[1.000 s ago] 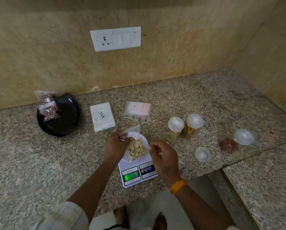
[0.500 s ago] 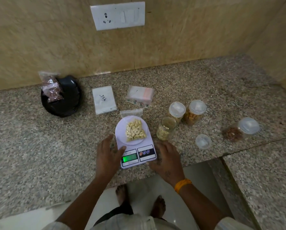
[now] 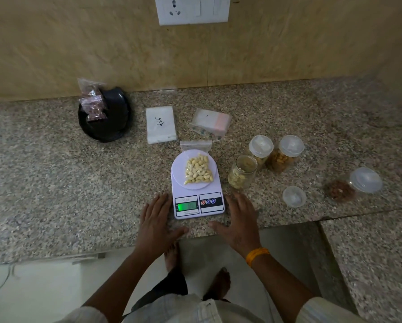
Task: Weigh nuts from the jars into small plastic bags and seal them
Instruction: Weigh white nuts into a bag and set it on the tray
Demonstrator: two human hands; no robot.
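Speckled granite all across the bench (image 3: 55, 183), rough-grained, and I've got both palms flat on it. My left hand (image 3: 156, 220) lies released, fingers straight, just left of the white scale (image 3: 197, 199); my right hand (image 3: 238, 220) is spread the same way on its right side, holding nothing. On the scale's round platter sits the clear plastic bag of cashews (image 3: 198, 170), pale curved nuts, its top strip hanging past the far rim. The green display is lit, but I can't read the digits. Just right stands the open glass jar (image 3: 242, 171), its loose translucent lid (image 3: 293, 196) lying flat nearby. Two capped jars (image 3: 275, 151) stand behind; a third (image 3: 353, 187) lies tipped, its contents blurred. Far left, a glossy black plate (image 3: 111, 122) holds a crinkled filled bag (image 3: 92, 101).
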